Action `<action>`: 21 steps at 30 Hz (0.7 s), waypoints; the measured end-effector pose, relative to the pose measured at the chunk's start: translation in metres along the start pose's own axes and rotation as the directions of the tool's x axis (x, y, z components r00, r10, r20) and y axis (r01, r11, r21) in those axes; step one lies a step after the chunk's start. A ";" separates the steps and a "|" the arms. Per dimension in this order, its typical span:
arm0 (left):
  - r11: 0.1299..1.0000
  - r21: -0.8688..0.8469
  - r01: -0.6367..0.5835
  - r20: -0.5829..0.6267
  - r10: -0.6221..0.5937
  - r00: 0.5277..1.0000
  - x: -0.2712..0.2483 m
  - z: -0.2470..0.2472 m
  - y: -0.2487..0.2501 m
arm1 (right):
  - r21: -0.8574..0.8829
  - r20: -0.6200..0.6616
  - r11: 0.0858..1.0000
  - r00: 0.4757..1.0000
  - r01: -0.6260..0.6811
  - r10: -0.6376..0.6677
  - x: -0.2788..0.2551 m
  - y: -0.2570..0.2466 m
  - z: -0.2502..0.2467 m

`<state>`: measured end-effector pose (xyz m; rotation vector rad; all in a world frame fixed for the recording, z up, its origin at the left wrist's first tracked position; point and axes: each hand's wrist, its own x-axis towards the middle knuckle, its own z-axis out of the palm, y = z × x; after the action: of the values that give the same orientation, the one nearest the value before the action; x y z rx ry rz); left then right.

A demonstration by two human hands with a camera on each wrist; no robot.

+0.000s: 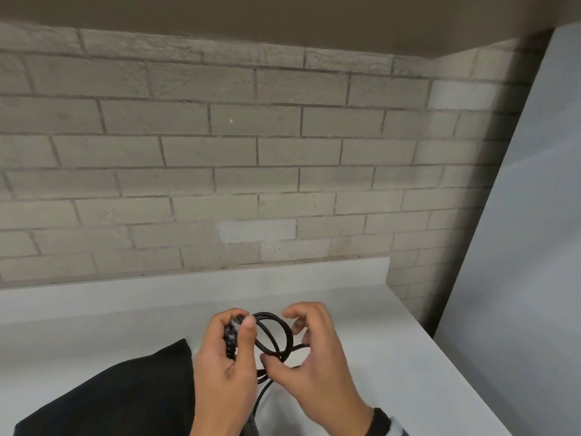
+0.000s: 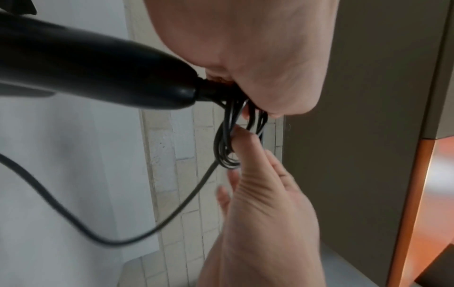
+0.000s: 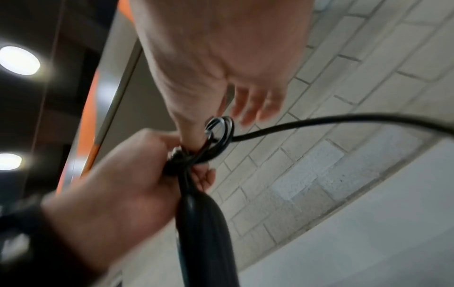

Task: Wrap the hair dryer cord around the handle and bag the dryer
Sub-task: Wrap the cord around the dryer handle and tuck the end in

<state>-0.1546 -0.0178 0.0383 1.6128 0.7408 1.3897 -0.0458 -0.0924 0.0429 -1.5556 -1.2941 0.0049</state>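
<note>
Cord is gathered in several black loops above the white counter, just in front of the brick wall. The loops are held at the ribbed strain relief by the left hand, whose fingers and thumb are curled round that end of the hair dryer handle. The lower part of the loops is pinched by the thumb and a finger of the right hand, the other fingers being loosely curled above them. A free length of cord is seen trailing downward from the bundle between the hands. A black cloth bag is lying on the counter to the left, just beside the left wrist. The dryer body is hidden below the hands in the head view.
</note>
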 end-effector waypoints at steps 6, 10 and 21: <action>0.999 0.047 -0.006 -0.068 0.009 0.998 -0.004 0.012 0.001 | -0.517 -0.176 0.826 0.916 0.226 -0.361 -0.015 0.006 0.024; 0.998 0.052 -0.045 -0.102 0.050 0.994 -0.002 0.014 0.005 | -0.469 -0.113 0.871 0.968 0.146 -0.223 -0.016 -0.001 0.023; 0.962 0.121 -0.245 -0.114 0.258 0.959 0.007 0.016 -0.011 | 0.243 0.481 0.784 0.773 -0.571 0.413 0.020 -0.036 -0.029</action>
<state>-0.1362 -0.0107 0.0317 1.7605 0.7124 1.6749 -0.0464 -0.1038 0.0925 -1.5555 -1.0504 0.9214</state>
